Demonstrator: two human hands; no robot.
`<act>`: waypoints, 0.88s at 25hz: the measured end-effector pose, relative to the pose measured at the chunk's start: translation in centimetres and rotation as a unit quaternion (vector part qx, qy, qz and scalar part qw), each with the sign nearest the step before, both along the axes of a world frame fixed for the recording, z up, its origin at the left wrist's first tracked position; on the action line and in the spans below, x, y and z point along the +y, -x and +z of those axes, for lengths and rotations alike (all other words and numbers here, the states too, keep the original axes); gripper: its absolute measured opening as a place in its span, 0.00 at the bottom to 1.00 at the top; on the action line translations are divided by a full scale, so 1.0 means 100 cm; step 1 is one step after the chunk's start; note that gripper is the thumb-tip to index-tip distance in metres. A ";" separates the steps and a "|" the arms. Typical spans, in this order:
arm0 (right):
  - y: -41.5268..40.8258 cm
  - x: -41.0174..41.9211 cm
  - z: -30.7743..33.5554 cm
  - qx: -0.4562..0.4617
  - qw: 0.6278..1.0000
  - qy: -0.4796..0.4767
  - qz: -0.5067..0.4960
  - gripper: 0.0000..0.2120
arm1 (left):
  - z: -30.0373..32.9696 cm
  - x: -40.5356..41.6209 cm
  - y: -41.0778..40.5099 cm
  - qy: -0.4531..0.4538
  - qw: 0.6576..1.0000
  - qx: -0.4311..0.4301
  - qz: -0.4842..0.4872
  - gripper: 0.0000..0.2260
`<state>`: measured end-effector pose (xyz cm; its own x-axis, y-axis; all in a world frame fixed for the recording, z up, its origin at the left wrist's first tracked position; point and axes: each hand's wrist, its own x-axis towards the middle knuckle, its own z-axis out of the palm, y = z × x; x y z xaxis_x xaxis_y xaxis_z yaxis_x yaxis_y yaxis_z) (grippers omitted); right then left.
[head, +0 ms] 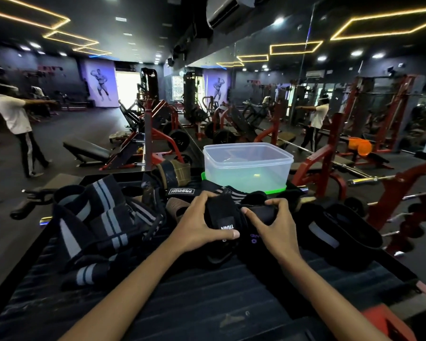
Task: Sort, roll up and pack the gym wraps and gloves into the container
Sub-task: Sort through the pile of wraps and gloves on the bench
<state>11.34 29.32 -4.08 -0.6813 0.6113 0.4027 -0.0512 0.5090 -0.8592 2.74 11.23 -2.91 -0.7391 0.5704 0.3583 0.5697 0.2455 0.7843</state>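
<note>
head view: both hands worked one black wrap (223, 217) at the near middle of the dark worktop (207, 299). the left hand (202, 223) had its fingers curled over the rolled end and its thumb beneath the label, while the right hand (272, 222) pinched the loose length running off to the right. the wrap's long axis lay left to right between them. the clear container (247, 166) stood just beyond, apparently empty, about equally near both hands.

black grey-striped wraps (103, 217), clear container (247, 166)
</note>
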 end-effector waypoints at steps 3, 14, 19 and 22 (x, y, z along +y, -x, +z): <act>0.000 -0.016 0.001 -0.012 0.996 0.040 0.074 0.20 | 0.020 -0.025 0.001 -0.006 1.000 -0.009 -0.017 0.31; 0.000 -0.018 -0.008 -0.043 0.990 -0.103 0.082 0.18 | -0.011 -0.041 -0.017 -0.048 0.996 -0.080 -0.010 0.32; -0.010 -0.021 0.012 0.002 0.954 -0.252 0.163 0.27 | -0.014 -0.038 -0.020 -0.049 0.996 -0.073 -0.023 0.32; -0.005 -0.032 0.027 -0.017 0.915 -0.254 0.312 0.31 | -0.015 -0.037 -0.020 -0.056 0.995 -0.075 -0.037 0.34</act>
<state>11.82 26.16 -1.33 -0.8514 -0.1623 0.4988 -0.4463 0.7237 -0.5264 4.72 7.52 -4.40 -0.7468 0.5875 0.3116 0.4581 0.1148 0.8815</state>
